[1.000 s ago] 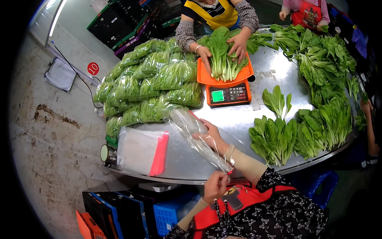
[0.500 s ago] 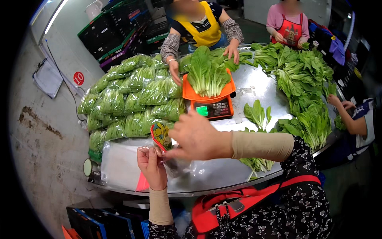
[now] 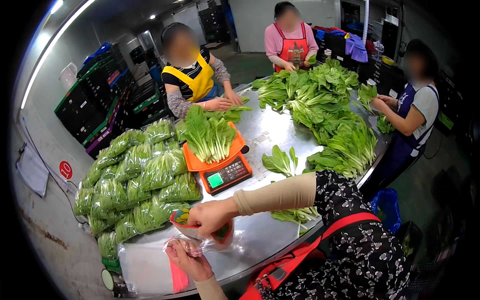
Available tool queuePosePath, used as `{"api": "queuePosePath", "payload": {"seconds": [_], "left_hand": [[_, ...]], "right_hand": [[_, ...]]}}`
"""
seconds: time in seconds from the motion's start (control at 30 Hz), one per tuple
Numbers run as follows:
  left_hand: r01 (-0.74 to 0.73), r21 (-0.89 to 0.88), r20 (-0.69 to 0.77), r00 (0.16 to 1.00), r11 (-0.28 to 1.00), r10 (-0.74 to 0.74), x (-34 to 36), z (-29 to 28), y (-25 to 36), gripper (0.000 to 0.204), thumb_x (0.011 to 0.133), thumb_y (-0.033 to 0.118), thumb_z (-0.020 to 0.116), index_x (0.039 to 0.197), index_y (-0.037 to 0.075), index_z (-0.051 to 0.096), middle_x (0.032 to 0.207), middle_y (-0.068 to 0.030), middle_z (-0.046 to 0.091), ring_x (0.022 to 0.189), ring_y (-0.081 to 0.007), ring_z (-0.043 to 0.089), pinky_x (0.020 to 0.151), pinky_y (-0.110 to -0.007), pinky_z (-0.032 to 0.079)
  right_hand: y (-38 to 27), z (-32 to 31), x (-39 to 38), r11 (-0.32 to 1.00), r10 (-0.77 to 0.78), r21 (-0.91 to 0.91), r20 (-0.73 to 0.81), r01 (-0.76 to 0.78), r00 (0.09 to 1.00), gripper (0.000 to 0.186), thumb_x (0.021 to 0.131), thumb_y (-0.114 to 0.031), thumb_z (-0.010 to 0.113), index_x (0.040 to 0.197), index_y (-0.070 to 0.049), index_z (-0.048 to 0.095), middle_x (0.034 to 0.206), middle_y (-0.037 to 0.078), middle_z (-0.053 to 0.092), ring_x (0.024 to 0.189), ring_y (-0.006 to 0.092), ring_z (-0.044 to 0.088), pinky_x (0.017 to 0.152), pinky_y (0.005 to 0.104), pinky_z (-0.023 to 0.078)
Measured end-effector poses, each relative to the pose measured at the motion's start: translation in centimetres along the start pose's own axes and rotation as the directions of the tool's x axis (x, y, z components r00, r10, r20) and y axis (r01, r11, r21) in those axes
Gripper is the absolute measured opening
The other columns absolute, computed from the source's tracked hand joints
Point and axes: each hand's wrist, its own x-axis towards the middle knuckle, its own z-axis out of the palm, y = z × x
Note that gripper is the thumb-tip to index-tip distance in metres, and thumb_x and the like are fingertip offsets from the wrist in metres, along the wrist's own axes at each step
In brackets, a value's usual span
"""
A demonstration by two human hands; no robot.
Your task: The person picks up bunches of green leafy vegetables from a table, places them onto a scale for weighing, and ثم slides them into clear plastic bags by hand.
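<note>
My right hand [image 3: 212, 217] reaches across from the right, fingers curled at a clear plastic bag [image 3: 241, 240] with a red-edged, colourful printed patch [image 3: 181, 217]. Just below it, my left hand [image 3: 190, 260] is closed, pinching thin clear film of the bag. Its fingertips are partly hidden by the shiny film. A stack of flat clear bags [image 3: 142, 267] lies on the metal table beside my left hand, near a pink-red strip [image 3: 179, 276]. Beyond my hands stands an orange scale [image 3: 229, 174] with leafy greens [image 3: 206, 137] on its tray.
Bagged greens [image 3: 135, 185] are piled along the left. Loose greens [image 3: 325, 110] cover the right side of the metal table [image 3: 260, 187]. Three co-workers stand around it, one in a yellow apron [image 3: 195, 82]. Black crates [image 3: 82, 107] are stacked behind at left.
My view has swung up and right. My right hand has come down onto the printed bag, which now spreads around its fingers. The yellow-aproned co-worker's hands have left the scale and come together.
</note>
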Motion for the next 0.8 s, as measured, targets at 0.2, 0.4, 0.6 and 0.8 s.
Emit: {"api": "queuePosePath", "payload": {"seconds": [0.2,0.4,0.6,0.8], "left_hand": [[0.04,0.038,0.08,0.996,0.998,-0.043,0.0,1.6,1.9,0.01,0.097,0.02,0.049,0.092,0.013,0.044,0.065,0.0044,0.042,0.051,-0.0027,0.038,0.042,-0.017,0.032],[-0.383,0.466,-0.132,0.861,0.797,0.491,-3.2,4.8,7.8,0.015,0.08,0.002,0.052,0.094,0.004,0.045,0.072,-0.0034,0.041,0.054,-0.0114,0.041,0.045,-0.023,0.034],[0.125,0.043,0.022,0.992,0.991,-0.126,3.0,1.5,0.8,0.018,0.093,0.015,0.057,0.082,0.012,0.044,0.065,0.0067,0.038,0.056,-0.0023,0.037,0.047,-0.018,0.031],[0.011,-0.012,0.021,1.0,1.0,-0.011,10.2,1.3,0.1,0.013,0.094,0.012,0.054,0.085,0.011,0.046,0.072,0.0024,0.048,0.063,-0.007,0.047,0.055,-0.023,0.041]], "right_hand": [[-0.8,-2.1,-0.5,0.759,-0.353,-0.632,-0.199,0.156,0.914,0.02,0.067,-0.019,0.065,0.079,-0.003,0.061,0.068,0.013,0.062,0.067,0.0289,0.063,0.059,0.0397,0.044],[-10.9,-1.2,-3.4,0.575,-0.794,-0.756,-0.423,0.313,0.437,0.014,0.071,-0.022,0.061,0.078,-0.01,0.059,0.068,0.005,0.058,0.071,0.0234,0.059,0.062,0.0382,0.04],[-8.4,-10.6,-2.6,0.456,-0.702,-0.89,-0.364,-0.006,0.612,0.013,0.076,-0.018,0.056,0.084,-0.009,0.058,0.07,0.005,0.055,0.07,0.0224,0.057,0.06,0.0373,0.041],[-4.1,-13.4,-13.8,0.847,-0.384,-0.519,-0.749,-0.117,0.539,0.014,0.087,-0.01,0.052,0.098,-0.004,0.057,0.082,0.007,0.061,0.075,0.0186,0.061,0.066,0.0315,0.048]]}}
